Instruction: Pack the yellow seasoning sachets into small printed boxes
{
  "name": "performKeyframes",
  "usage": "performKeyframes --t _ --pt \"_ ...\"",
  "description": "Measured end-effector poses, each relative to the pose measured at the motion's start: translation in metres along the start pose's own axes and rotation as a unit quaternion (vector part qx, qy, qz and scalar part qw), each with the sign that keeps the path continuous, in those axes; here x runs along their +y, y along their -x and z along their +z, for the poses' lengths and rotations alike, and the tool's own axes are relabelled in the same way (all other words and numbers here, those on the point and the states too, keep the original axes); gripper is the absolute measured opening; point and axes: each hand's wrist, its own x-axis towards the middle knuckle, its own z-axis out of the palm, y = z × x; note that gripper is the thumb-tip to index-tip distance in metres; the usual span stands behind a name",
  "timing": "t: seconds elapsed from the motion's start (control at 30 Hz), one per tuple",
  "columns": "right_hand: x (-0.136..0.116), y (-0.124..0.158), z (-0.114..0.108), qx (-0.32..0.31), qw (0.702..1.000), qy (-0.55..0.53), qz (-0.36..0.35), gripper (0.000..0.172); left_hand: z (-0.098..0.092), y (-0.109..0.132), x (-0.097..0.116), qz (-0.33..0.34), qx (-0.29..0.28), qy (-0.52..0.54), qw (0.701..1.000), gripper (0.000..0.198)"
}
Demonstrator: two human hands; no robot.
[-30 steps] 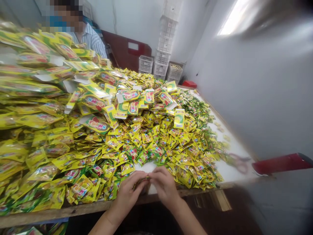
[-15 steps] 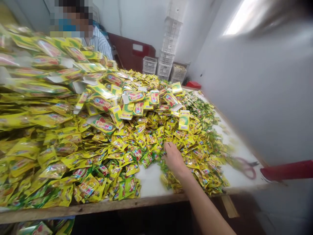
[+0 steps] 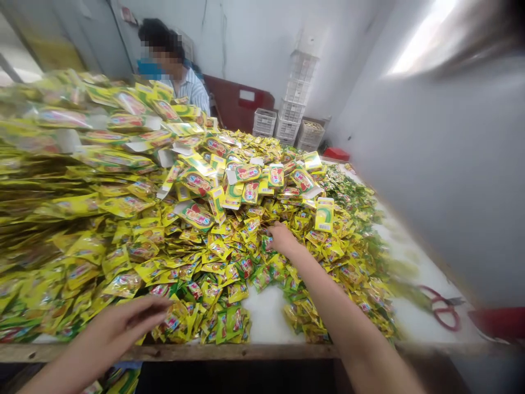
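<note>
Yellow packets [image 3: 221, 262]: a big heap on the white table [image 3: 268, 320], close under both hands.
Left hand [image 3: 117, 328]: open, fingers spread, just above the near packets, holding nothing.
Right hand [image 3: 284, 239]: reaching out, fingertips down in the heap; cannot tell if it grips one.

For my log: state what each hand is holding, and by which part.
The left hand holds nothing, open above the sachets. The right hand rests on the yellow sachets; whether it grips one cannot be told.
</note>
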Motion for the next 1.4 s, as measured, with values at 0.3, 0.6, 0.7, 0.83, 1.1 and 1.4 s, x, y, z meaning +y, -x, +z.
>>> performKeyframes --t 0.3,0.6,0.7,0.83,1.1,1.4 --pt "-0.015 0.113 0.000 0.089 0.994 -0.055 -0.034 0.018 0.042 -0.203 0.100 0.020 0.258 -0.112 0.959 0.052" --pt "0.008 0.207 -0.003 0.205 0.868 -0.393 0.222 0.034 0.102 -0.122 0.095 0.248 0.121 -0.037 0.960 0.024" --pt "0.009 0.212 -0.008 0.230 0.835 -0.439 0.238 0.033 0.145 -0.064 0.069 0.371 -0.037 -0.079 0.925 0.039" --pt "0.002 0.199 -0.003 0.233 0.830 -0.453 0.226 0.029 0.176 -0.034 0.040 0.247 0.005 -0.082 0.966 0.049" --pt "-0.018 0.137 0.028 0.214 0.906 -0.348 0.105 0.021 0.197 -0.044 0.059 -0.051 -0.009 -0.088 0.995 0.066" --pt "-0.007 0.157 0.010 0.092 0.979 -0.181 -0.013 0.016 0.210 -0.033 0.060 -0.053 -0.013 0.206 0.977 0.049"
